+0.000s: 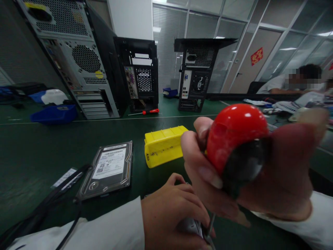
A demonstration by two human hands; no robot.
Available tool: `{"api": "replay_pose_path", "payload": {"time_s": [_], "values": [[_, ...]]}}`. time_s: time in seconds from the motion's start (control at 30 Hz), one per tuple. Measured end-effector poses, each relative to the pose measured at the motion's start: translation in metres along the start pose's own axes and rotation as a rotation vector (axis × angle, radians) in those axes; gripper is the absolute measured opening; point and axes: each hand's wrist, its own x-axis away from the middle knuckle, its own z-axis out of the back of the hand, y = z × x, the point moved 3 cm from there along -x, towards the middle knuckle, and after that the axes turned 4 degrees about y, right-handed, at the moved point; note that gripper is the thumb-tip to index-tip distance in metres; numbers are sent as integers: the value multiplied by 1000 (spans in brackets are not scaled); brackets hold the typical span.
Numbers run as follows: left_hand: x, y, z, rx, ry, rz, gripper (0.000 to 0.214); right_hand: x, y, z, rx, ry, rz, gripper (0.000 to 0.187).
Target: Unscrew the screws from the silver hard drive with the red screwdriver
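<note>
My right hand (281,180) is closed round the red and black handle of a screwdriver (236,132), held upright close to the camera. Its thin shaft runs down beside the fingers of my left hand (173,211). Those fingers are wrapped over a silver metal part (191,225) at the bottom edge of the view, mostly hidden beneath the hand. Where the screwdriver's tip meets that part cannot be made out clearly. To the left of my left hand, a hard drive (110,166) lies label up on the green table (104,130).
A yellow bin (165,142) with small screws stands ahead of my hands. Computer cases (101,59) line the back, with another screwdriver (151,111) in front of them. Black cables (52,199) cross the lower left. A blue tray (54,114) sits further left; a person (278,83) is at right.
</note>
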Motion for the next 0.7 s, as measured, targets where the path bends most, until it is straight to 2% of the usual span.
{"api": "replay_pose_path", "payload": {"time_s": [0.13, 0.23, 0.33, 0.43, 0.6, 0.7], "values": [[-2, -3, 3, -9, 7, -36, 19, 2, 4, 1, 24, -13, -116, 46], [-3, -2, 4, -3, 7, -43, 19, 2, 4, -1, 16, -18, -91, 47], [-1, 0, 1, 7, 0, -25, 25, 0, 4, -1, 50, -46, -44, 38], [-1, 0, -1, 18, -8, -25, 27, -2, 5, 0, 75, -36, -61, 35], [-3, 0, 4, 45, 42, -75, 22, -3, 4, -3, 48, -50, -128, 48], [-4, 1, 6, 29, 38, -84, 22, -1, 5, -5, 44, -57, -104, 45]]}}
